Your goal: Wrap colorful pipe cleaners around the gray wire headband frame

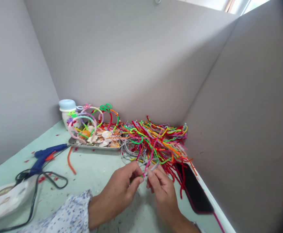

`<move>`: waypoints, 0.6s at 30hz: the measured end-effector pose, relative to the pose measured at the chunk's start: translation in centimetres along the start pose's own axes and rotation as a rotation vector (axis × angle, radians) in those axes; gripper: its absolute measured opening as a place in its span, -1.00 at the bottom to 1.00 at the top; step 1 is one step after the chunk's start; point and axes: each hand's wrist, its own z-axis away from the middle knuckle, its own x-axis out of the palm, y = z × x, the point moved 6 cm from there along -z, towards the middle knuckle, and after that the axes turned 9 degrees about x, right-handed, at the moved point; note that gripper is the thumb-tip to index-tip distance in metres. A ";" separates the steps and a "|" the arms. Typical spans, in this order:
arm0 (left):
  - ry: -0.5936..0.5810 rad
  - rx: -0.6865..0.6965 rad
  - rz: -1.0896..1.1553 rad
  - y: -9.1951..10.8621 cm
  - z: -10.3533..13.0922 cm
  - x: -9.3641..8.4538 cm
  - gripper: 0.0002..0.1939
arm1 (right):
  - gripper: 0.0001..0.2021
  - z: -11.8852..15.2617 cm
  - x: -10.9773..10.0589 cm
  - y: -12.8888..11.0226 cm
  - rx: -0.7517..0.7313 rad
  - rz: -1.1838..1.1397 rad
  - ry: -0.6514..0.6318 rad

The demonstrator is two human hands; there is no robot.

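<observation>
My left hand (123,186) pinches thumb against fingers at one end of a thin grey headband, where bits of pink and green show. In my right hand (163,189), closed, is the same grey headband (154,165), its curve rising above the fingers. A pink pipe cleaner (153,151) runs up from the band between both hands. The fingertips nearly meet low over the table, and the fingers hide part of the band. Just beyond lies a heap of multicoloured pipe cleaners (164,142), with several bare grey headbands (129,150) at its left.
A metal tray (95,148) holds shell-like discs and several wrapped headbands (102,113). Behind it stands a white jar (67,111) with a blue lid. A blue glue gun (43,157) with a black cord lies left, an orange pipe cleaner (70,161) nearby. A phone (197,191) lies right. Grey partitions enclose the table.
</observation>
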 end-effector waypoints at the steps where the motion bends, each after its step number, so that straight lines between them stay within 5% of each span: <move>1: -0.011 -0.009 0.024 -0.1 0.0 0.1 -0.92 | -0.63 0.0 0.1 0.1 0.016 -0.015 -0.008; 18: -0.087 -0.076 -0.171 -2.2 -0.1 0.7 -0.90 | -0.64 -0.9 0.8 1.9 0.197 0.039 -0.086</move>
